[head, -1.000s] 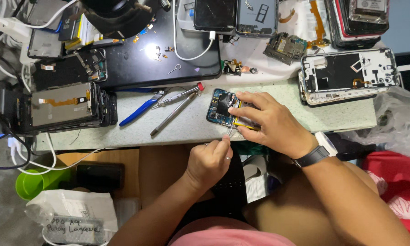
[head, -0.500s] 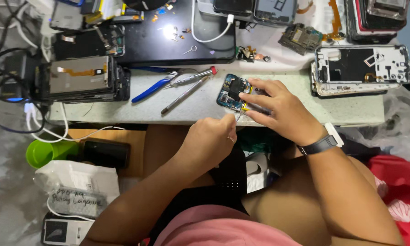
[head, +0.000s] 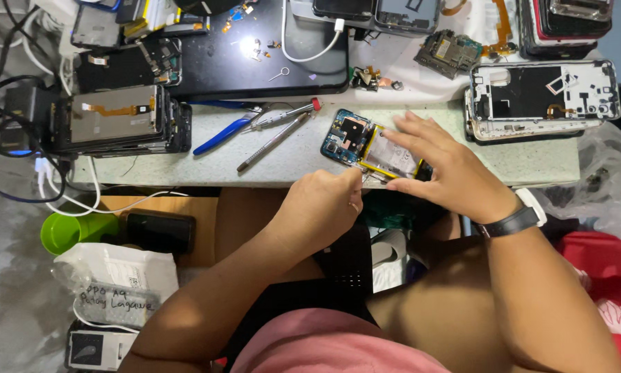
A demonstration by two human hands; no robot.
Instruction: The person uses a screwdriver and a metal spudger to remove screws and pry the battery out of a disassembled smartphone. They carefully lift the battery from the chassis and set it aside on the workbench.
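Around: blue-handled pliers (head: 222, 133), screwdriver (head: 272, 141) left, white phone frame (head: 541, 97) right | opened phone (head: 369, 145) at counter (head: 186, 162) front edge, long axis left-right, slightly tilted | right hand (head: 441, 169) flat, pressing it | left hand (head: 321, 207) pinched at its lower edge, held item hidden.

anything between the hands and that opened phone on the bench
Nothing visible. The right hand lies flat on the opened phone, and the left hand meets its near edge. The screwdriver and blue tweezers lie off to the left, apart from both.
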